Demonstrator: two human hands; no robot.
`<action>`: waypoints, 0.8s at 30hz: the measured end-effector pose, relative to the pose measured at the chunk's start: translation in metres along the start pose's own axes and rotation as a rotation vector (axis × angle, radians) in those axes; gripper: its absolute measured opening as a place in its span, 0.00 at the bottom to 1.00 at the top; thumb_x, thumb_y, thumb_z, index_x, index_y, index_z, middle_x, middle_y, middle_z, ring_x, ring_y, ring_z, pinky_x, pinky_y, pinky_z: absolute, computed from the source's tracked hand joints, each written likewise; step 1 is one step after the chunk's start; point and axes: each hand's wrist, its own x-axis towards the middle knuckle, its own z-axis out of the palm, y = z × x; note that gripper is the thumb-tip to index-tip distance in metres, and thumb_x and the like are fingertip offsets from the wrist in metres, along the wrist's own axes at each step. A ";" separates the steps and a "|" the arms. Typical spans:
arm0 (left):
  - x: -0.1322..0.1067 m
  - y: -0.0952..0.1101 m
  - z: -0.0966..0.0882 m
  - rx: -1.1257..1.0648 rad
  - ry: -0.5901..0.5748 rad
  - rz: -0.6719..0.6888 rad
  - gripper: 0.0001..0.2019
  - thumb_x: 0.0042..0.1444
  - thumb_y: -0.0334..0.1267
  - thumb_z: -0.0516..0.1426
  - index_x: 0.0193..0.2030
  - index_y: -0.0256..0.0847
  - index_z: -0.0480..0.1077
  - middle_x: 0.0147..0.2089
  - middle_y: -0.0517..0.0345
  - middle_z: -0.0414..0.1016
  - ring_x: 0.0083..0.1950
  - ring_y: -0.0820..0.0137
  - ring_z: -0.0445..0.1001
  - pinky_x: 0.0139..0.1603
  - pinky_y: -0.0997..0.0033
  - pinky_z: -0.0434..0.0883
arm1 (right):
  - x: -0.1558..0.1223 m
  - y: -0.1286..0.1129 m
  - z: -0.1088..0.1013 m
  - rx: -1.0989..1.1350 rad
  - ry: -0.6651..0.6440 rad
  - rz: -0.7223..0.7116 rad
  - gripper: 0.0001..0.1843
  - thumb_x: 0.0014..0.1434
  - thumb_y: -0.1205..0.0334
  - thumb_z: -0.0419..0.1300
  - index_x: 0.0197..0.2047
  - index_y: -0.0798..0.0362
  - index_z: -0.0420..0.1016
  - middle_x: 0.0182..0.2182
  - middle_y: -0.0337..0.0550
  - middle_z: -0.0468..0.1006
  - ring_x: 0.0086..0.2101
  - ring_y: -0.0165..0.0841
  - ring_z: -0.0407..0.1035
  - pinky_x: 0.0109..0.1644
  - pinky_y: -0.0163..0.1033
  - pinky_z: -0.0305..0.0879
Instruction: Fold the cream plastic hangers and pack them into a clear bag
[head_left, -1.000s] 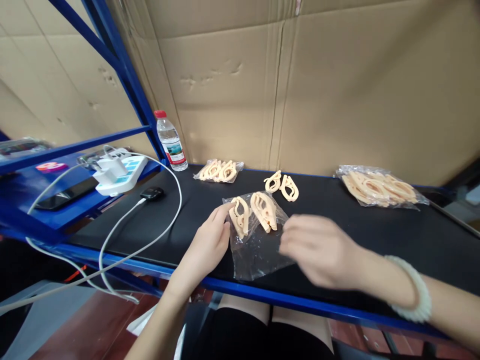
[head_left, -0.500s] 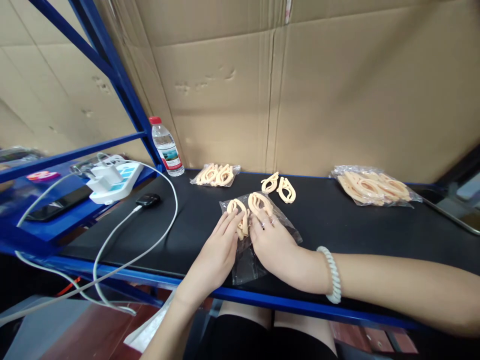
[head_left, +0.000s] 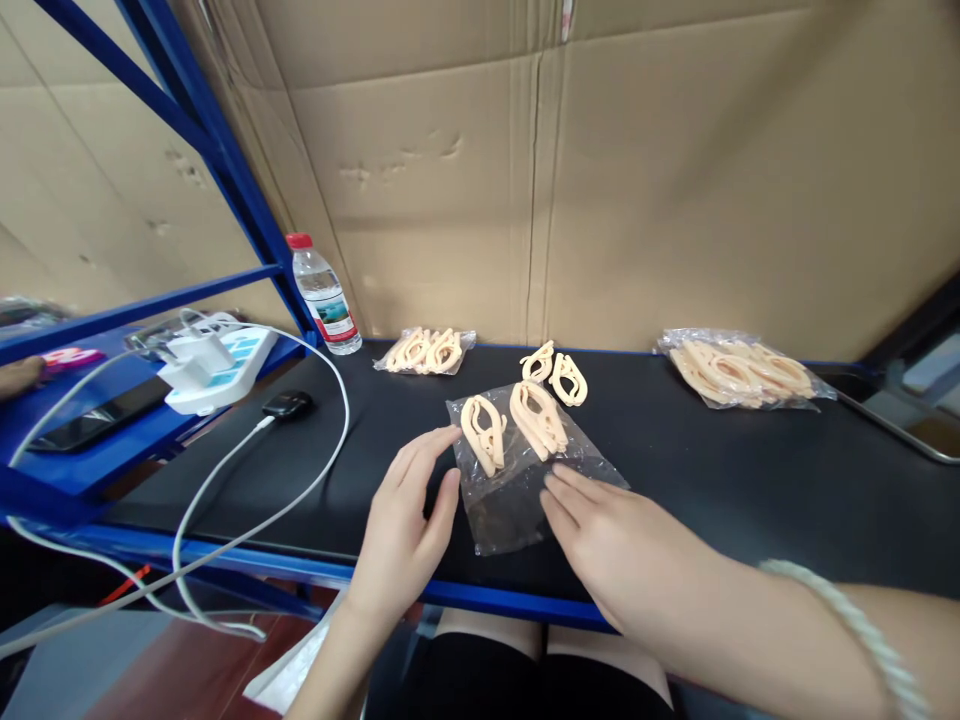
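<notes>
A clear plastic bag (head_left: 510,520) lies flat on the black table in front of me. Two beige pieces, which look like folding travel hangers, rest in its far part: one hanger (head_left: 484,435) at left, another hanger (head_left: 538,420) at right. Beside the bag's left edge is my left hand (head_left: 405,520), open, thumb and fingers apart. My right hand (head_left: 607,530) has its fingers stretched out together over the bag's right side, holding nothing I can see; its thumb is hidden. Just behind the bag lie two loose hangers (head_left: 570,380), side by side.
Filled bags of hangers lie at the back left (head_left: 426,352) and back right (head_left: 742,370). A water bottle (head_left: 326,295) stands by the blue frame. White cable (head_left: 346,400), a black device (head_left: 288,404), a power strip (head_left: 225,370) and a phone (head_left: 101,415) are at left. Another person's hand (head_left: 21,377) shows at the left edge.
Both hands have come off the hangers: the left moved left and opened, the right drew back toward me and right. The bag now lies uncovered. Another person's hand has appeared at far left.
</notes>
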 end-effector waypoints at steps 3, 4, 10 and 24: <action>-0.004 0.005 -0.006 -0.023 0.032 0.035 0.14 0.61 0.35 0.55 0.54 0.43 0.67 0.53 0.52 0.74 0.55 0.62 0.72 0.57 0.61 0.69 | -0.006 0.034 -0.020 0.179 -0.048 0.138 0.12 0.59 0.70 0.52 0.37 0.57 0.78 0.30 0.48 0.80 0.30 0.36 0.74 0.36 0.39 0.71; -0.005 0.008 -0.006 -0.035 0.021 0.052 0.13 0.60 0.35 0.56 0.52 0.43 0.68 0.51 0.52 0.74 0.53 0.62 0.73 0.55 0.62 0.70 | -0.002 0.052 -0.020 0.182 -0.017 0.207 0.13 0.61 0.70 0.51 0.37 0.56 0.77 0.31 0.48 0.79 0.31 0.36 0.74 0.38 0.40 0.70; -0.003 0.022 0.006 -0.132 -0.027 0.088 0.11 0.60 0.33 0.57 0.50 0.42 0.68 0.47 0.53 0.75 0.48 0.64 0.74 0.50 0.65 0.71 | 0.038 0.156 0.033 0.178 -0.009 0.304 0.18 0.59 0.78 0.48 0.46 0.61 0.75 0.41 0.55 0.79 0.42 0.40 0.72 0.48 0.45 0.66; -0.011 0.009 0.005 -0.306 -0.189 -0.008 0.13 0.61 0.34 0.56 0.52 0.46 0.69 0.52 0.54 0.75 0.53 0.64 0.73 0.54 0.65 0.70 | 0.003 0.198 0.062 0.331 -0.096 0.213 0.18 0.54 0.80 0.50 0.41 0.61 0.78 0.39 0.53 0.79 0.41 0.38 0.70 0.48 0.44 0.67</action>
